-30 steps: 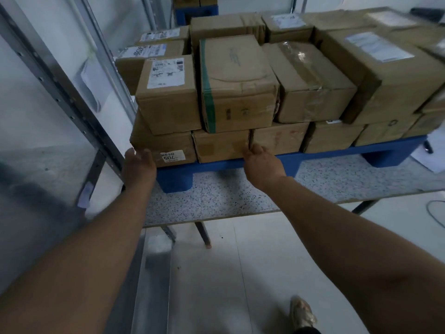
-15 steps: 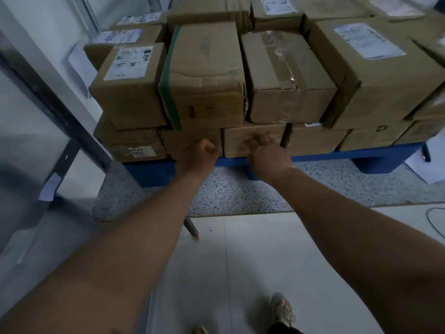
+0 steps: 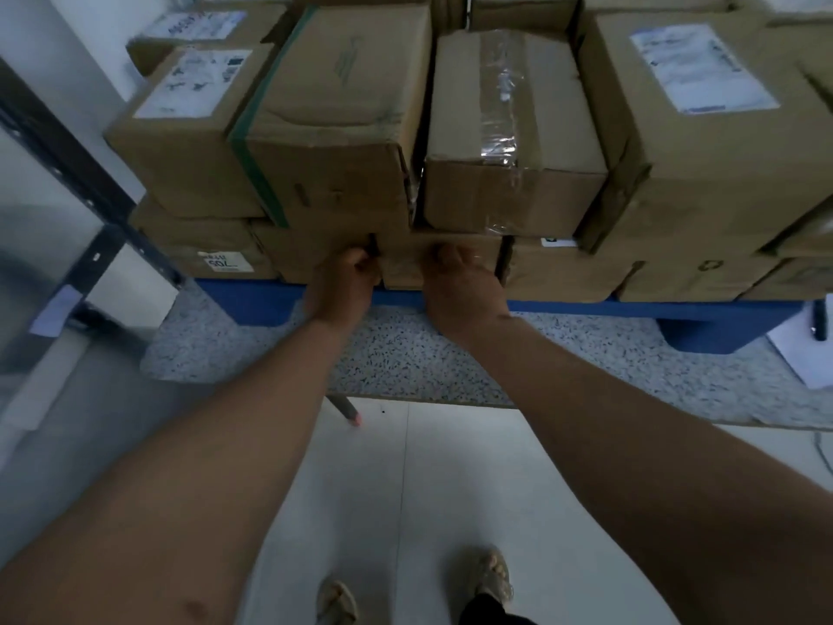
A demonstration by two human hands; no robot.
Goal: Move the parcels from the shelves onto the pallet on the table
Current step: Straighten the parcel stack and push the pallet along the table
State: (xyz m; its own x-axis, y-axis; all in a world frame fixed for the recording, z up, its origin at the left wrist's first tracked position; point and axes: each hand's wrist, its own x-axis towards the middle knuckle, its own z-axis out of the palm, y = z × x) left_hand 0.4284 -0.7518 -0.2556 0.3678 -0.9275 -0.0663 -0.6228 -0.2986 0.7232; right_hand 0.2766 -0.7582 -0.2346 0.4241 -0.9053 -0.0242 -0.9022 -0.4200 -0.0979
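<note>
Bottom-row parcel (image 3: 444, 268) pinned under two stacked parcels (image 3: 509, 142), both hands (image 3: 459, 286) on it

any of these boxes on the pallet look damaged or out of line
Yes. The green-taped box has a dented, creased top and its front hangs past the box under it. The clear-taped box beside it has loose, wrinkled tape. Both hands, left and right, are at a bottom-row box.

Loose paper (image 3: 800, 349), two sandalled feet (image 3: 495, 575)
</note>
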